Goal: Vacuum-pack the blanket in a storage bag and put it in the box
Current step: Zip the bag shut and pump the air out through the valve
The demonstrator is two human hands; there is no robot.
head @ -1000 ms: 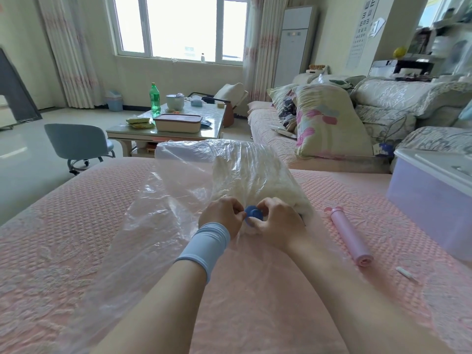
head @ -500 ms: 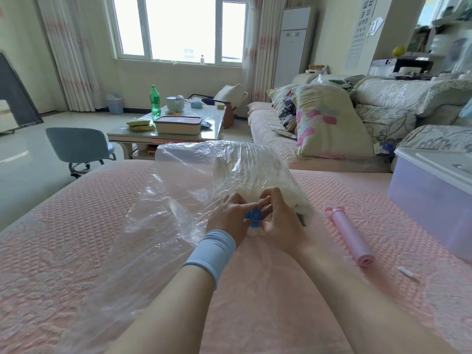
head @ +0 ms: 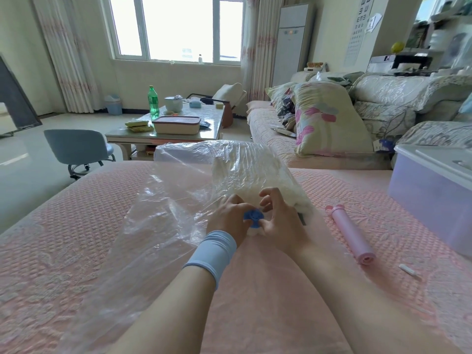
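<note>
bag (head: 178, 205): clear, crinkled, frame centre, white blanket (head: 252, 172) inside | cap (head: 253, 217): blue, round, between hands | left hand (head: 229, 215): fingers curled on cap, tips hidden | right hand (head: 278, 226): thumb and forefinger pinch cap | box (head: 434, 190): right edge, cut off

A clear storage bag (head: 176, 200) lies on the pink bed cover (head: 63, 226) with a white blanket (head: 255, 172) inside at its far end. Both hands meet at the bag's blue cap (head: 253, 217). The left hand (head: 229, 218), above a pale blue wristband (head: 212, 251), grips it from the left. The right hand (head: 281, 223) pinches it from the right. A pink pump (head: 350, 233) lies to the right, near a lidded plastic box (head: 434, 190).
</note>
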